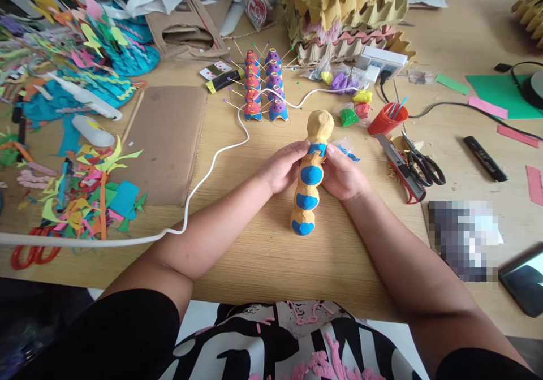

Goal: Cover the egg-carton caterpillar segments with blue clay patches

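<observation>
Between my two hands is a yellow egg-carton caterpillar (pixel 309 192), a row of bumps with blue patches along it. My left hand (pixel 286 168) grips its left side near the upper end, thumb at the topmost blue patch. On the opposite side my right hand (pixel 345 172) holds it the same way, its thumb at that patch too. Most of the fingers are hidden under and behind the piece. A small bag of blue clay (pixel 350 154) lies just beyond my right hand. Farther back stand a red bumpy caterpillar (pixel 253 86) and a purple one (pixel 275 86), with pins stuck in them.
A white cable (pixel 216 154) crosses the table over my left forearm. Paper scraps (pixel 93 193) and red-handled scissors (pixel 36 247) lie left, beside a cardboard sheet (pixel 161 142). A box cutter (pixel 401 171), black scissors (pixel 424 162) and a red cup (pixel 388 119) are right. Egg trays (pixel 343 12) stack behind.
</observation>
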